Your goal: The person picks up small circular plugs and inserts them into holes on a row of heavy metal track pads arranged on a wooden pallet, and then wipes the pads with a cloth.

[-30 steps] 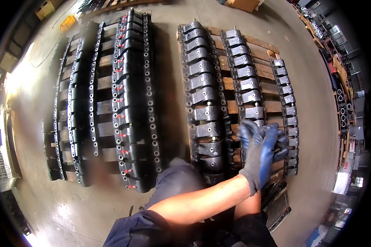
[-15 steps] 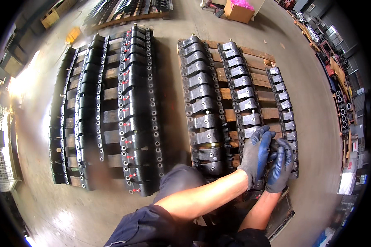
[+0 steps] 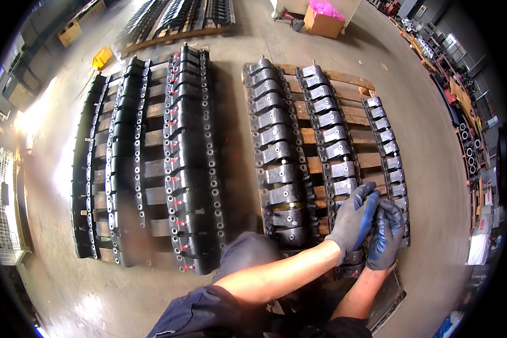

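Our left hand (image 3: 352, 221) and right hand (image 3: 385, 235) rest curled together, any pinch hidden, near black metal castings (image 3: 333, 133) we judge heavy, rigid, best gripped by their holed flanges (image 3: 258, 159).

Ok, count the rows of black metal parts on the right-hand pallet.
3: left row, middle row, right row. The left hand and right hand block some of the view, so more may be hidden.

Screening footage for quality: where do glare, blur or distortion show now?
In the head view, glare whitens the floor at lower left; a brownish smear veils some black parts; stored items at right curve along the rim; left hand and right hand look fairly sharp.
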### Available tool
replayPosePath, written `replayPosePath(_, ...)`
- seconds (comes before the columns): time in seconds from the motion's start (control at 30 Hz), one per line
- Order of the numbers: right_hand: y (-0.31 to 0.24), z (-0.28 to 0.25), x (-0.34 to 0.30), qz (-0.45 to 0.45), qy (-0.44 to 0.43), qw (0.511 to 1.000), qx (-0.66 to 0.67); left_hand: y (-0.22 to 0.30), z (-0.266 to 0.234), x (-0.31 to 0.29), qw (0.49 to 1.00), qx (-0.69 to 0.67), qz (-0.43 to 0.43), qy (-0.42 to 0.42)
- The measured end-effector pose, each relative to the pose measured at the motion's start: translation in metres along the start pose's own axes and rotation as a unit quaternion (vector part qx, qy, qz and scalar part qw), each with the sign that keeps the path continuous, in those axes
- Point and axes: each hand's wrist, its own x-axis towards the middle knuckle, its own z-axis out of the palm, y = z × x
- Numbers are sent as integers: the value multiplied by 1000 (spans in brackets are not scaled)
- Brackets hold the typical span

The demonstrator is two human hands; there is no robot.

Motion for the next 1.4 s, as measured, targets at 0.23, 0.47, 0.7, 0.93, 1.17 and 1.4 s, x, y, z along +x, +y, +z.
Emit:
replayPosePath(0.23,19,-18,21,-6,55,997,54,18,7,-19,950,266,134,99)
replayPosePath(0.47,98,31,45,49,-83,988,-121,37,17,-39,865,308,394,28)
replayPosePath(0.7,149,146,32,59,-269,883,-379,26,19,-38,889,275,366,9)
replayPosePath(0.93,207,204,18,-47,-365,788,-493,28,15,-38,907,251,338,1)
replayPosePath(1.17,221,225,19,12,-410,746,-525,22,16,-35,913,246,326,-3)
replayPosePath(1.4,257,219,22,-1,-382,783,-491,25,20,-39,926,231,296,-27)
